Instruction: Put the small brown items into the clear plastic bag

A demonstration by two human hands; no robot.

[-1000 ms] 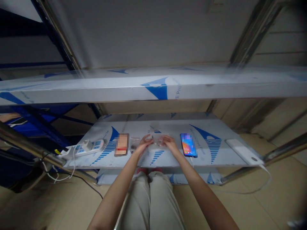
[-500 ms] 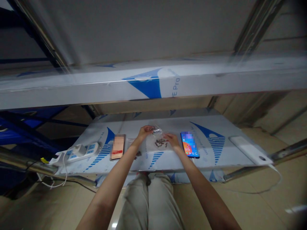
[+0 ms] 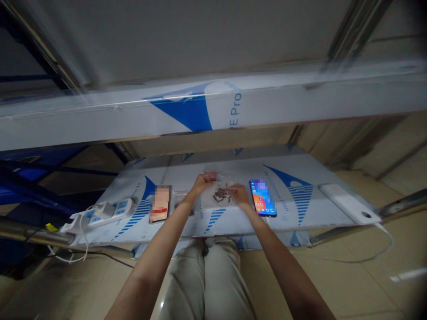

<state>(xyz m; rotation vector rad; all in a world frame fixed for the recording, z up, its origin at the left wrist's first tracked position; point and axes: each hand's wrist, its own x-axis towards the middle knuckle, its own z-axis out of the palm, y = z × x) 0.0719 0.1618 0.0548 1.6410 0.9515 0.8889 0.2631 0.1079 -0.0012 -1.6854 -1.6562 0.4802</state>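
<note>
On the film-covered shelf, a small pile of brown, screw-like pieces (image 3: 220, 195) lies between my hands. My left hand (image 3: 203, 182) is closed on the edge of a clear plastic bag (image 3: 221, 178) just behind the pile. With fingers pinched together, my right hand (image 3: 239, 194) is at the pile's right side, touching or very near the pieces. Whatever sits in its fingertips is too small to make out. Another clear bag with dark bits inside (image 3: 182, 208) lies beside my left forearm, partly hidden by it.
A phone with a blurred screen (image 3: 160, 203) lies left, and a lit phone (image 3: 263, 198) lies right. Power strips (image 3: 124, 209) with cables sit at the left edge; a long white device (image 3: 347, 203) with a cord lies at the right. An upper shelf edge (image 3: 273, 103) crosses in front.
My right hand has moved in slightly toward the pile, its fingers lower. My left hand keeps the bag, which has shifted a little. The camera view has shifted slightly.
</note>
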